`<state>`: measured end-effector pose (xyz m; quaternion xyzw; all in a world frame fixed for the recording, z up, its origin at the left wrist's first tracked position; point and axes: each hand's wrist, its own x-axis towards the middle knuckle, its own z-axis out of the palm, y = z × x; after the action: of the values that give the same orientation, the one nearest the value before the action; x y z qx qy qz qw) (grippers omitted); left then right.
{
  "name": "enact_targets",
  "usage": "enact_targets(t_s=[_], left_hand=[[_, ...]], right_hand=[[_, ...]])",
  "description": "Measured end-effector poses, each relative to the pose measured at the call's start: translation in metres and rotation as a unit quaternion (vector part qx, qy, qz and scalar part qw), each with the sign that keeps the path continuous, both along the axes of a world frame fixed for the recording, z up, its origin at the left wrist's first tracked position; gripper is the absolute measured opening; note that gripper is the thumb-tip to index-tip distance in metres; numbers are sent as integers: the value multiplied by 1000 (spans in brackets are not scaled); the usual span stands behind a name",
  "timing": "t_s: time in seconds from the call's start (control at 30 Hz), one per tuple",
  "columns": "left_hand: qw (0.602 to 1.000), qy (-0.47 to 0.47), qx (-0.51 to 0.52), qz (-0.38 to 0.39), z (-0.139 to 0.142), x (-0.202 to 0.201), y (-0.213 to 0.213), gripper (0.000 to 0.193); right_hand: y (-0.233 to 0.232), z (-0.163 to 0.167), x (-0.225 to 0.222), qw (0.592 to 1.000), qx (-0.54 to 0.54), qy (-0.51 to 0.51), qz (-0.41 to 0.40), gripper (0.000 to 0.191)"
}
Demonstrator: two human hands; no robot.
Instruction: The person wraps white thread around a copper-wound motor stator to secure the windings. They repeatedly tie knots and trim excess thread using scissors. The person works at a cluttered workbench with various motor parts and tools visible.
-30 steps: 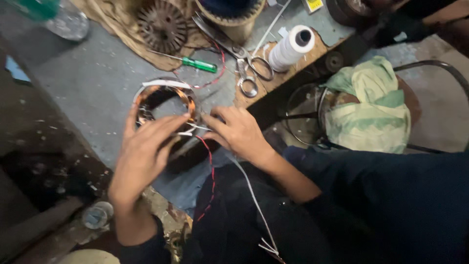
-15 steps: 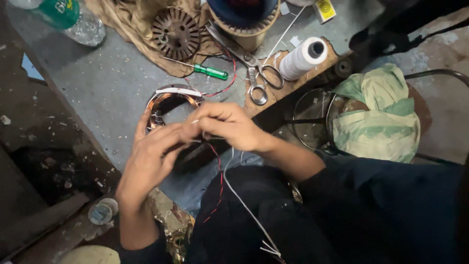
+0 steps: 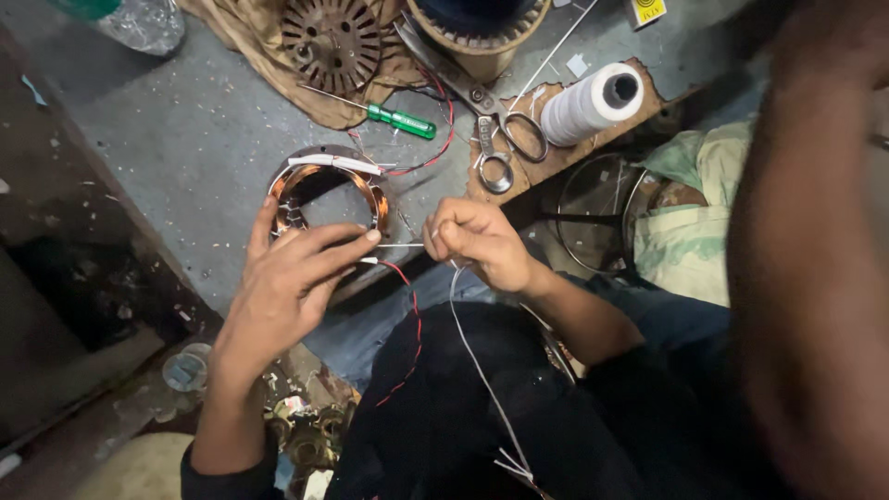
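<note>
Lowest in the frame, a white thread (image 3: 482,370) and a red wire (image 3: 412,324) trail down across my dark lap. Above them, just left of centre, my left hand (image 3: 282,287) lies with its fingers (image 3: 347,243) stretched out nearly flat over the near rim of the stator winding (image 3: 329,190), pressing on it rather than gripping. At centre my right hand (image 3: 477,239) has its fingers pinched shut on the white thread, pulled taut toward the coil. The copper winding sits on the grey bench (image 3: 185,139), with white sleeving already on its far edge. I judge the lacing partly done: I cannot tell how much of the ring is tied, but leads hang loose. Farther up lie scissors (image 3: 505,148), a green screwdriver (image 3: 403,120) and a spool of white thread (image 3: 593,102); at the top edge, a slotted rotor core (image 3: 331,42) on brown cloth (image 3: 241,37).
</note>
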<state>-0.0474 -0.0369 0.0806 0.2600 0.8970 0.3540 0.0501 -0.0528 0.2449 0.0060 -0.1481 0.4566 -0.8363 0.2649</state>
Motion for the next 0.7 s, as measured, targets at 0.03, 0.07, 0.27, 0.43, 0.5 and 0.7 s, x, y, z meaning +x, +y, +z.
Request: enact_targets(t_s=[0.03,0.07,0.27,0.43,0.5,0.7], left_hand=[[1000,1,26,9,0,1,1,48],[998,4,54,17,0,3,2,51],[982,85,59,161,-5,15,33,38],[978,117,44,164,-7,22,30,17],[980,118,48,151,-11,22,22,15],[973,129,69,176,-23,27,24,15]], right_hand=[[0,-1,0,1000,-3,-6,-1,33],[-1,0,-1,1000,-5,0,-2,33],[-10,23,-4,1000,-10,16,-5,32],[6,-3,9,994,99,51,14,30],[5,-14,17,989,148,31,12,26],[-15,34,1,979,179,99,-7,18]])
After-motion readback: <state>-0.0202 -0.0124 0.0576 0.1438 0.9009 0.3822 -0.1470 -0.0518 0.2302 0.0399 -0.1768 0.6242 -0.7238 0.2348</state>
